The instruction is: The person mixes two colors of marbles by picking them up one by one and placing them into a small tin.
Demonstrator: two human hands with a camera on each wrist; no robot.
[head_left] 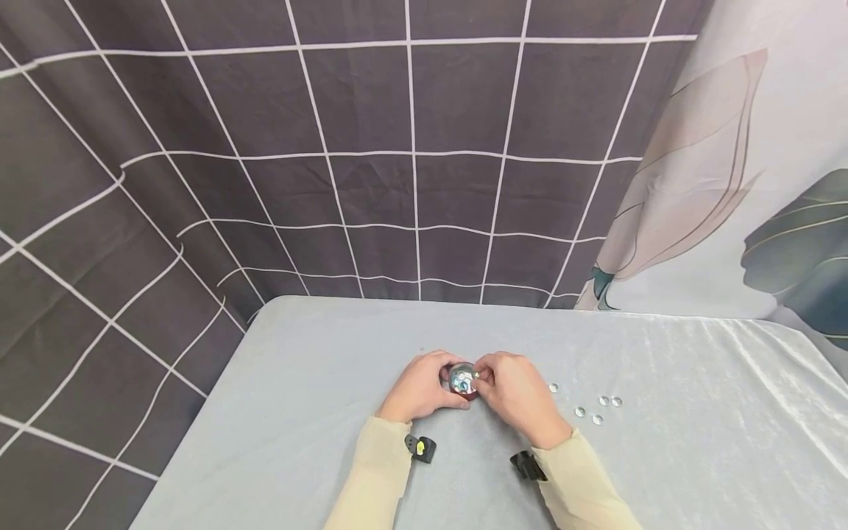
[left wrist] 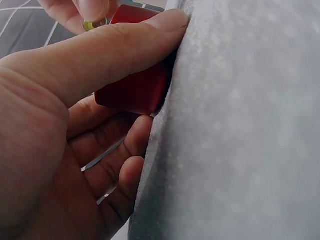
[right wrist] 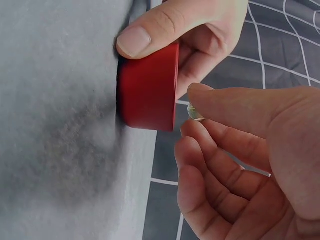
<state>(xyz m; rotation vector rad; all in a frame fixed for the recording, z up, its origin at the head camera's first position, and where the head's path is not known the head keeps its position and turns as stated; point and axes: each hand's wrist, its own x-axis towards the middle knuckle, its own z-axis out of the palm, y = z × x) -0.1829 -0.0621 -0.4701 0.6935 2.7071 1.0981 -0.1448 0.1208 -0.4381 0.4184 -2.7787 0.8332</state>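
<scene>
A small bowl (head_left: pixel 461 372), red outside and shiny silver inside, stands on the cloth-covered table with several clear glass beads in it. My left hand (head_left: pixel 419 386) holds it from the left, the thumb along the near side of its red wall (left wrist: pixel 135 94). At the bowl's right rim, my right hand (head_left: pixel 520 394) pinches a clear glass bead (right wrist: pixel 193 113) between thumb and index finger. In the right wrist view that bead is just off the rim of the red bowl (right wrist: pixel 149 92), not touching it.
Several loose glass beads (head_left: pixel 598 419) lie on the pale grey cloth (head_left: pixel 318 368) to the right of my right hand. Behind the table hangs a dark curtain (head_left: pixel 457 191) with white grid lines; a leaf-patterned curtain (head_left: pixel 715 184) is at the right.
</scene>
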